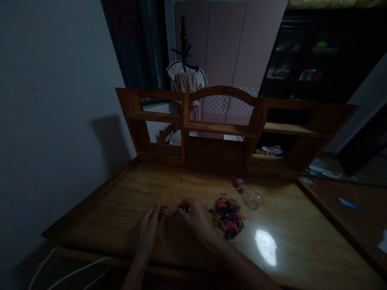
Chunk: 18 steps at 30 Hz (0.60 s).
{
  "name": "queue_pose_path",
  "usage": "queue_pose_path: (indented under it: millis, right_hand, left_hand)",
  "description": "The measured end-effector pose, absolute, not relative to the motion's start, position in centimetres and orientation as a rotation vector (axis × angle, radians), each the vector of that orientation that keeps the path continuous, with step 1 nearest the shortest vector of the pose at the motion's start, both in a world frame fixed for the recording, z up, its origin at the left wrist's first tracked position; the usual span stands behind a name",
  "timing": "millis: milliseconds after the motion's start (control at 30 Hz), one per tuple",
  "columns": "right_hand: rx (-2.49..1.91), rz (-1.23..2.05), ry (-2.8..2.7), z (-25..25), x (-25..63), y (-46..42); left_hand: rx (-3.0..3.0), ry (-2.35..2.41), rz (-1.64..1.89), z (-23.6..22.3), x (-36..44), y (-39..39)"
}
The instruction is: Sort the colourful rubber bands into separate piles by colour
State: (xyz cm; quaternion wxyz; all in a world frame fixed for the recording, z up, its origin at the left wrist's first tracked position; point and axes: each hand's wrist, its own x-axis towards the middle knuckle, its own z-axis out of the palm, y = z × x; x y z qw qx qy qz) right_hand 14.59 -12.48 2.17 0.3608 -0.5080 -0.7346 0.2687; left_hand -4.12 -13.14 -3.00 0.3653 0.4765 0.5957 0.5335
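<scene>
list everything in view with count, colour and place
colourful pile: one, multicoloured, right of hands
bottle: one, clear with pink top, lying beyond pile
small ring-like piece: one, orange-red, far tabletop
small bit: one, bluish, behind pile
tabletop: one, light brown, under hands
shelf unit: one, brown, tabletop's back edge
coat stand: one, dark, beyond shelves
clothes: count unclear, white and pinkish, on stand
wardrobe: one, pinkish, background
cabinet: one, dark, back right
wall: one, pale, left
flat item: one, blue, far right
cord: count unclear, white, bottom left
left hand: one, above tabletop
right hand: one, between left hand and pile
</scene>
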Motion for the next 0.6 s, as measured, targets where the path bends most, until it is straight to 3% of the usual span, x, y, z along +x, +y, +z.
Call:
queue_pose_path:
  millis: [200, 400, 600]
  right_hand:
    - [-1.421, 0.612, -1.937, 1.3, 14.5, -12.1]
    - [-1.423, 0.409, -1.815, 5.2, 25.0, -14.0]
    - [-1.438, 0.316, -1.890, 4.5, 33.8, -15.2]
  left_hand:
    - [1.301, 1.540, 1.321, -2.1, -3.9, -13.7]
    - [1.310, 1.564, 1.298, -2.7, -3.9, -13.5]
    - [1.334, 1.582, 1.211, -2.7, -3.9, -13.3]
